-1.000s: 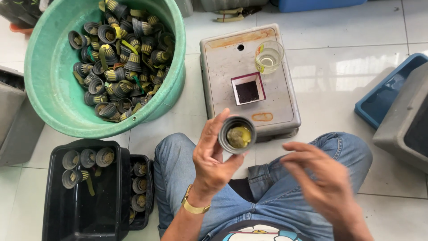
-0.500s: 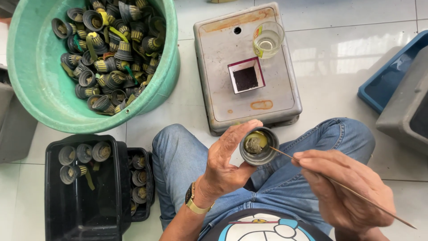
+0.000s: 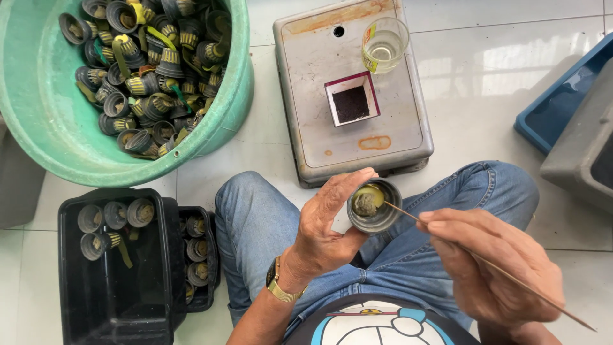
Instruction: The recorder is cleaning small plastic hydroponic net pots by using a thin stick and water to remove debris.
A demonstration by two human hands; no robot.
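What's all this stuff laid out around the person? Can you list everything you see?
Small cup: one, dark, held in left hand.
Thin stick: one, brown, in right hand, tip in the cup.
Tub: one, green, upper left, full of many dark cups.
Trays: two, black, lower left, holding several cups.
Metal box: one, grey, top centre.
Square dish: one, white, dark powder inside, on the box.
Clear glass: one, on the box's far corner.
Bins: blue and grey, right edge.
Left hand: wristwatch.
Right hand: pinching the stick.

Green basin (image 3: 57, 147), black trays (image 3: 115, 300), blue jeans (image 3: 255, 230), grey metal box (image 3: 319, 128).
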